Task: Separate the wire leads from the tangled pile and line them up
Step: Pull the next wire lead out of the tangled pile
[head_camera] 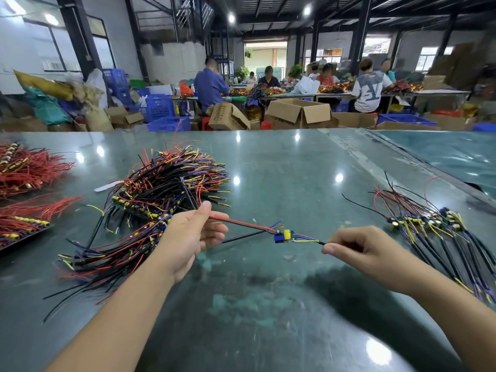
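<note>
One wire lead (284,235), a small blue and yellow board with red and black wires, is stretched in the air between my hands. My left hand (192,234) pinches its red and black wires just right of the tangled pile (161,189). My right hand (351,245) pinches the black sleeved end on the board's other side. The tangled pile of black, red, yellow and purple leads spreads over the green table (281,167) at the left. A lined-up row of leads (434,226) lies at the right, near my right hand.
Bundles of red-wired leads (24,170) lie at the table's far left, some on a dark tray (16,242). A second green table (456,154) adjoins at the back right. Beyond the table's far edge stand cardboard boxes (300,111), blue crates (161,106) and several seated people.
</note>
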Motion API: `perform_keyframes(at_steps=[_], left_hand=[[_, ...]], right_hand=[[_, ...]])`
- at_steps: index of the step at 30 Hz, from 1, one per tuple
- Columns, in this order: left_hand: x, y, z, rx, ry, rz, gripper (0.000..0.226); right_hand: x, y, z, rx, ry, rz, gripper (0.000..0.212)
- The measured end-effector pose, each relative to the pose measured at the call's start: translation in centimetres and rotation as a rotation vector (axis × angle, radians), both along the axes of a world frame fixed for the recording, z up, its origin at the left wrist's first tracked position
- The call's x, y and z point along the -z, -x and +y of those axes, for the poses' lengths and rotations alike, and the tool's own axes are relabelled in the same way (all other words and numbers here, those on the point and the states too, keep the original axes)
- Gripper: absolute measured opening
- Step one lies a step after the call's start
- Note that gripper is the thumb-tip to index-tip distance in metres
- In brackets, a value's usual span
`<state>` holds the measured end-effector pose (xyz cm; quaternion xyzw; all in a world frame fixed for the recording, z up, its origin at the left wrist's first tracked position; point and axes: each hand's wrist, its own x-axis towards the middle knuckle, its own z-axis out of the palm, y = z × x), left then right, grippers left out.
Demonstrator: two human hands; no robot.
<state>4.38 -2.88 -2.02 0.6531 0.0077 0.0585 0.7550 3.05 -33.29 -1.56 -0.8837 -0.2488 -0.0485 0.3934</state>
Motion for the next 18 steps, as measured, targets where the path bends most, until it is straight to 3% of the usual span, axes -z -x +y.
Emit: perform_keyframes(at_steps=[11, 14, 18], left_hand=[[0.0, -0.4, -0.3, -0.061, 0.157, -0.052, 0.04], [0.1, -0.5, -0.3, -0.07, 0.25, -0.073, 0.038], [-0.1, -0.3, -0.3, 0.03, 0.309, -0.083, 0.034]], right_hand=[[0.3, -0.4, 0.4, -0.089, 0.102, 0.116, 0.028], [0.5, -0.1, 1.1, -0.011, 0.108, 0.029, 0.031], [0.3, -0.2, 1.4, 0.2, -0.028, -0.122, 0.016]])
